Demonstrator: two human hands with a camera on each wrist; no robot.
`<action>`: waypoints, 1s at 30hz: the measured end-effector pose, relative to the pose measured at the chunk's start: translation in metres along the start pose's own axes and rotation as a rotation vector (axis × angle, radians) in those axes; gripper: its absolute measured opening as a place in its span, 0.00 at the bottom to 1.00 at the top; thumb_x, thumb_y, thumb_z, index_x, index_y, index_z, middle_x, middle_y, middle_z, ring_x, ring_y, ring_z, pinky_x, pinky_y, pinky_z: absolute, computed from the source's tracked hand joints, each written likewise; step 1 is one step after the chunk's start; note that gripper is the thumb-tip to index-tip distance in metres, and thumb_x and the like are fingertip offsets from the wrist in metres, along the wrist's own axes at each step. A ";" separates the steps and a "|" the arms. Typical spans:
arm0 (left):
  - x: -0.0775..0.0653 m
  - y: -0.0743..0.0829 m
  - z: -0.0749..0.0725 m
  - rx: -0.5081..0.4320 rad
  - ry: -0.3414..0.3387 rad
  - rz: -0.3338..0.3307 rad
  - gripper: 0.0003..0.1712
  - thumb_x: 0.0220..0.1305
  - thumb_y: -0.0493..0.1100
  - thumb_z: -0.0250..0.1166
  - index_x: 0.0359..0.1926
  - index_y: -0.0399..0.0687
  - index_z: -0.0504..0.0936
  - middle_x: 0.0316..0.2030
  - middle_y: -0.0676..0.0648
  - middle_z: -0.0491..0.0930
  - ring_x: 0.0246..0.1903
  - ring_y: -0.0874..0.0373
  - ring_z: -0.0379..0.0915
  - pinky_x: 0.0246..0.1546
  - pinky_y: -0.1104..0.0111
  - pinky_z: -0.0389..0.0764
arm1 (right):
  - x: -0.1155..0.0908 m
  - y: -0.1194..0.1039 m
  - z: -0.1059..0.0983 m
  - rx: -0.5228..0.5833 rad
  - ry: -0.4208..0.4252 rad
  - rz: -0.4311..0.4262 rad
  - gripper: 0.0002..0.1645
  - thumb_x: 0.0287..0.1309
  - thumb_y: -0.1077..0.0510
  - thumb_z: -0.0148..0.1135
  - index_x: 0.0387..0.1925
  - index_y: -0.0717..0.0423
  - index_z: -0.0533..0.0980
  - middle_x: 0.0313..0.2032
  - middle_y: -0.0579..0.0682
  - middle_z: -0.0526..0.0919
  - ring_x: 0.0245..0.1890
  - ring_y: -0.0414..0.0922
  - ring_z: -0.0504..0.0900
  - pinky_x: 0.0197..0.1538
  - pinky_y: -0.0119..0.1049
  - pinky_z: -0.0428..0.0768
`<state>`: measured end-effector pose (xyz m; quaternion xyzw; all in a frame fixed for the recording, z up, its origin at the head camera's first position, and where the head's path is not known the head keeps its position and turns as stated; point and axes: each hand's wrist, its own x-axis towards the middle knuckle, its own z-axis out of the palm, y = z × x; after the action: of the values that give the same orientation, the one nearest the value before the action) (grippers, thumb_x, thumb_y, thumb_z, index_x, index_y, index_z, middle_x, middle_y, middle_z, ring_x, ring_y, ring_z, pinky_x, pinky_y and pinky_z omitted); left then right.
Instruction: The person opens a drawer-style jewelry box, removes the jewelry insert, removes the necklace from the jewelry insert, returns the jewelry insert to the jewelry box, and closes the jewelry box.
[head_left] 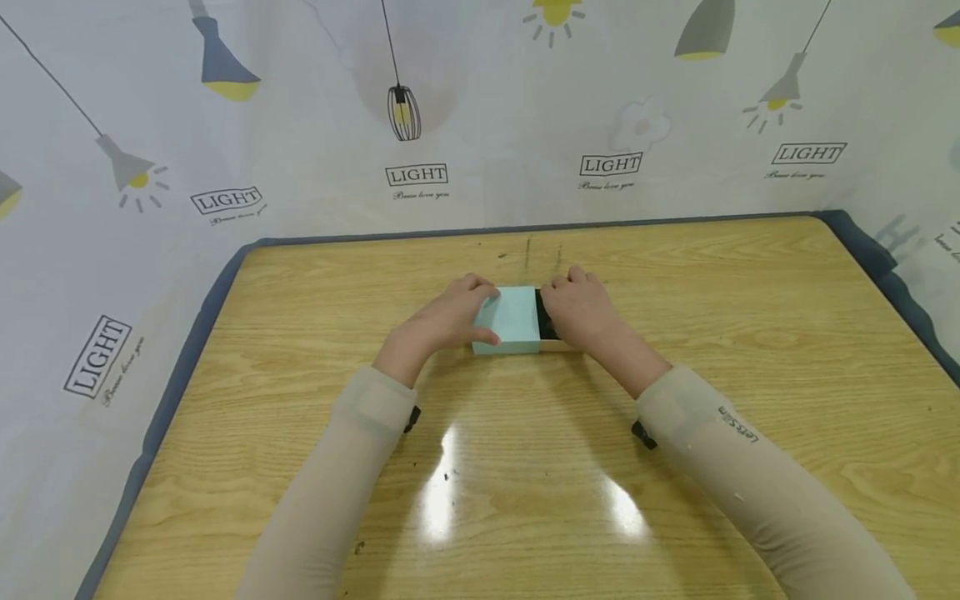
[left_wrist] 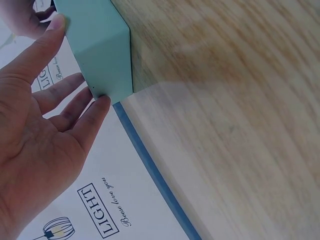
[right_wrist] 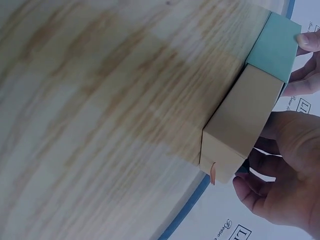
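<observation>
A mint-green box sleeve (head_left: 513,317) lies on the table, with its beige drawer (right_wrist: 244,107) partly out toward the right. My left hand (head_left: 448,317) holds the sleeve's left end, thumb at the near edge and fingers at the far edge. Over the open part of the drawer, my right hand (head_left: 587,312) has its fingers curled at the rim, and the tips are partly hidden. A dark interior (head_left: 545,317) shows between sleeve and hand; I cannot tell what lies inside. An orange-brown pull tab (right_wrist: 213,173) sticks out of the drawer's end.
The wood-grain table (head_left: 510,467) stretches around the box on all sides. Its far edge has dark blue trim (head_left: 360,237) and meets a pale wall covering (head_left: 495,108) printed with lamps. Small dark marks (head_left: 527,252) spot the tabletop beyond the box.
</observation>
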<state>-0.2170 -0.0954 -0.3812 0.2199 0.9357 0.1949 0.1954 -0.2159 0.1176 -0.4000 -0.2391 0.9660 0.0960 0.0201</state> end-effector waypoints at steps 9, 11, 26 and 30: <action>0.002 -0.001 0.001 0.003 0.006 -0.001 0.44 0.62 0.52 0.71 0.73 0.44 0.63 0.71 0.43 0.60 0.71 0.49 0.58 0.74 0.58 0.64 | -0.001 0.001 0.002 0.018 0.007 -0.010 0.24 0.65 0.55 0.64 0.59 0.61 0.75 0.51 0.58 0.80 0.50 0.55 0.74 0.49 0.46 0.79; 0.002 -0.001 0.001 0.006 0.006 0.000 0.44 0.62 0.52 0.71 0.73 0.44 0.63 0.71 0.43 0.60 0.70 0.49 0.58 0.74 0.58 0.64 | -0.001 0.002 0.002 0.027 0.021 -0.014 0.25 0.64 0.55 0.66 0.59 0.62 0.75 0.51 0.59 0.79 0.50 0.55 0.73 0.49 0.46 0.79; 0.003 -0.002 0.003 0.008 0.009 0.002 0.44 0.62 0.52 0.71 0.73 0.45 0.63 0.71 0.43 0.60 0.70 0.49 0.58 0.74 0.59 0.64 | 0.001 0.008 0.002 0.134 0.011 0.007 0.33 0.59 0.51 0.71 0.63 0.58 0.72 0.55 0.58 0.80 0.55 0.58 0.73 0.58 0.51 0.78; 0.004 -0.003 0.002 0.002 0.012 0.001 0.44 0.62 0.52 0.71 0.73 0.45 0.63 0.71 0.43 0.60 0.70 0.49 0.59 0.74 0.59 0.65 | 0.001 0.010 -0.001 0.176 0.008 0.004 0.32 0.59 0.52 0.71 0.62 0.58 0.72 0.57 0.58 0.79 0.55 0.59 0.76 0.57 0.52 0.80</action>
<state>-0.2199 -0.0955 -0.3855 0.2193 0.9369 0.1954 0.1896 -0.2210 0.1255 -0.3978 -0.2350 0.9712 0.0098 0.0368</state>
